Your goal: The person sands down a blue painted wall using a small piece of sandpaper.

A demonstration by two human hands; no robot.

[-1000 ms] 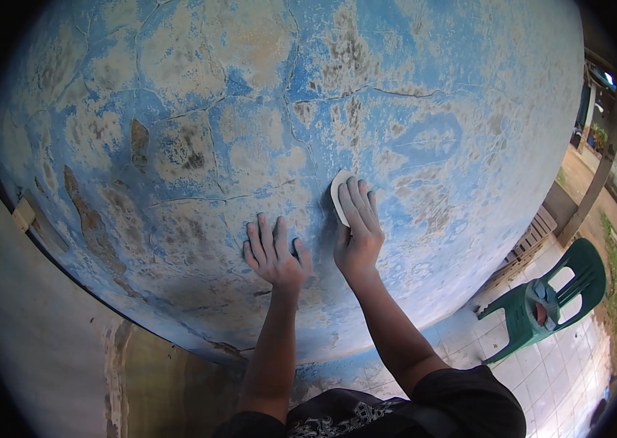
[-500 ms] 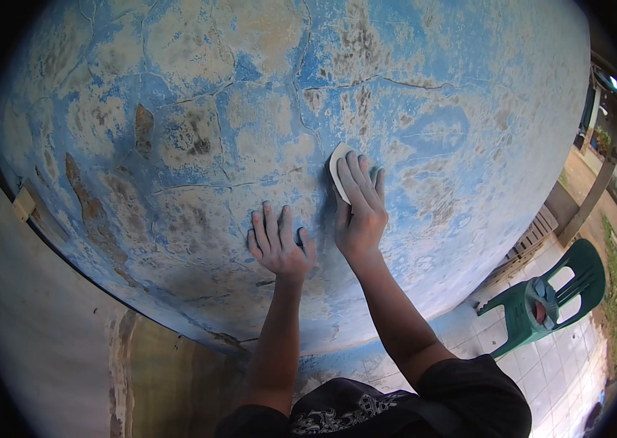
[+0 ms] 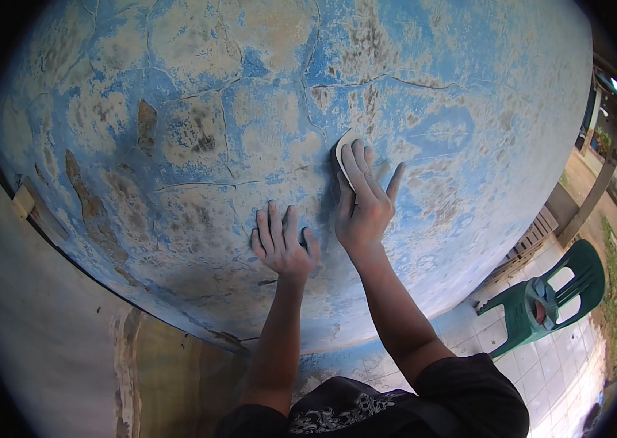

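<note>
Wall: we face a cracked, weathered wall of peeling blue paint over tan plaster (image 3: 199, 139), bulged by the lens.
Sanding piece: a small pale sheet, seemingly sandpaper (image 3: 343, 151), lies flat against the wall at upper centre, mostly hidden under our fingers.
Right hand: our right hand (image 3: 362, 204) presses that sheet to the wall, fingers laid straight over it and the little finger spread out to the side; they pin it rather than curl around it.
Left hand: our left hand (image 3: 281, 242) rests open and flat on the wall just below and beside the right, fingers spread, holding nothing.
Step in hand: we judge this to be rubbing down the flaking paint, with the left hand as a brace.
Next move: it calls for even pressure through flat fingers so the sheet does not slip or fold on the cracks.
Nearby: a green plastic chair (image 3: 551, 301) stands on pale floor tiles (image 3: 542, 379) to our right.
</note>
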